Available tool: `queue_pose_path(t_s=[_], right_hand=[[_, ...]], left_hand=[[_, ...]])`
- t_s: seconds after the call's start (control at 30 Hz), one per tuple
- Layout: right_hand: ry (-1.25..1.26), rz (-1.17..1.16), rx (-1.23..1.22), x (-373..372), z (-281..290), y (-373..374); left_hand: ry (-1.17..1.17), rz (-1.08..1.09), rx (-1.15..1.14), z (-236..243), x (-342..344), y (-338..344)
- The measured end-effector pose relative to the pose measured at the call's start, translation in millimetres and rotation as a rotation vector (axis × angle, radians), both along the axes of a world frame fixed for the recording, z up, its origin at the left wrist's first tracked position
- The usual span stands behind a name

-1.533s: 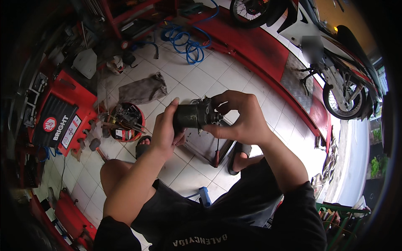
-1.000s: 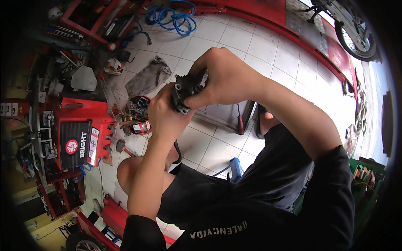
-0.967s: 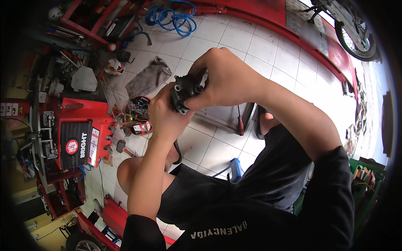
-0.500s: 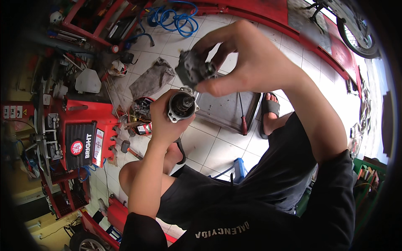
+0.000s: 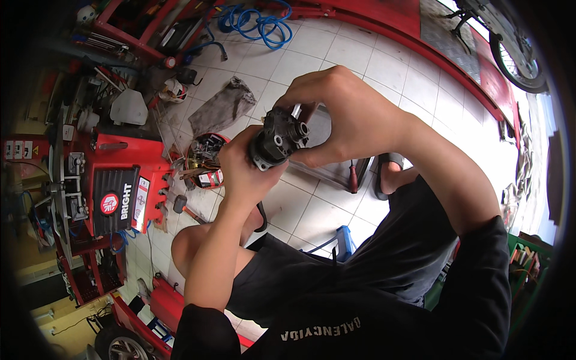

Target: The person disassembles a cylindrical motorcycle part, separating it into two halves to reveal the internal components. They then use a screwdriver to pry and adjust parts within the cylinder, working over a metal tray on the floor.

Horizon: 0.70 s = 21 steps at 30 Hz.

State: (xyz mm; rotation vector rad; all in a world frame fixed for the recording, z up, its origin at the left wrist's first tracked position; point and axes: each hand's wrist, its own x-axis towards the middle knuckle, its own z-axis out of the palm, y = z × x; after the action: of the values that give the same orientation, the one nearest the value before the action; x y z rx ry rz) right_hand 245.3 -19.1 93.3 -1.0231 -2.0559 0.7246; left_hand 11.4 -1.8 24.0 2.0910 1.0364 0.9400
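A black cast-metal cap (image 5: 280, 133) has met the dark metal cylinder (image 5: 255, 153), right hand (image 5: 345, 123) grasping the cap, left hand (image 5: 245, 165) the cylinder, for apparent fitting that needs alignment.

The metal part (image 5: 279, 139) is dark grey, the rag (image 5: 223, 107) grey with darker blotches, the hose (image 5: 226, 24) blue. Grey lines grid the white floor (image 5: 288, 210). The shirt (image 5: 372, 303) is black with white lettering, the machine (image 5: 123, 186) red and black.
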Motion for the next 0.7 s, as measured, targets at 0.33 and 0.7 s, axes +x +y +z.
queue_pose_path(t_s=[0.33,0.7], right_hand=[[0.054,0.063,-0.01,-3.2,-9.0,7.7],[0.044,0.038,0.004,-3.3,-8.7,4.2]], left_hand=[[0.063,0.051,0.054,3.0,-4.7,-1.2],[0.133,0.081,0.086,8.0,-6.4,-4.7]])
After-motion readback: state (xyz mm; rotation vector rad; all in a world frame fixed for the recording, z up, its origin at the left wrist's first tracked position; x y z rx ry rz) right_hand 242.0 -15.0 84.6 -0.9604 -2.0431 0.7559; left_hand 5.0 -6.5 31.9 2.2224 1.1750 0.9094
